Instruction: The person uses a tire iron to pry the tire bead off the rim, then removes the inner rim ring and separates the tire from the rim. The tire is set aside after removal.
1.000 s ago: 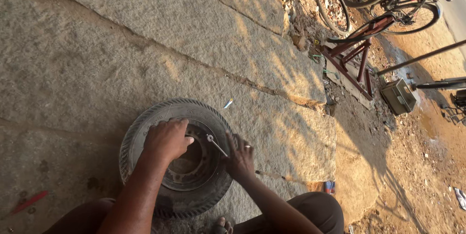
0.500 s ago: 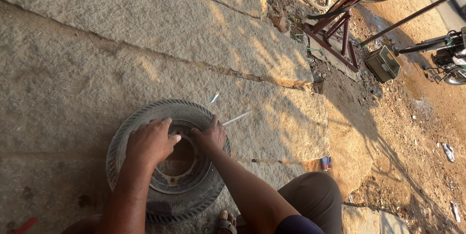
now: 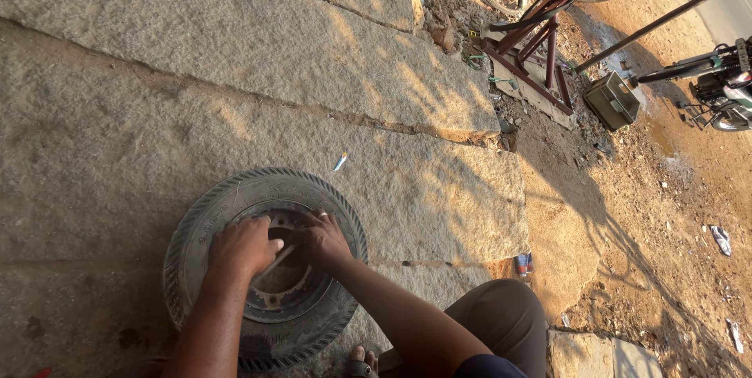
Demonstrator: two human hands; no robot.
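Small black tyre (image 3: pixel 205 231) lies flat on the stone slab (image 3: pixel 258 57). Left hand (image 3: pixel 241 246) fisted round a thin metal lever (image 3: pixel 279 259), right hand (image 3: pixel 323 238) curled at the rim (image 3: pixel 274 303) beside it. Lever could slip, likely nipping those close fingers.

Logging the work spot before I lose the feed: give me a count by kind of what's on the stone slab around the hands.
Hands: 2, left hand and right hand
Small tyre on its rim: 1
Thin metal tool between the hands: 1
Small scrap on the stone slab: 1
Total: 5
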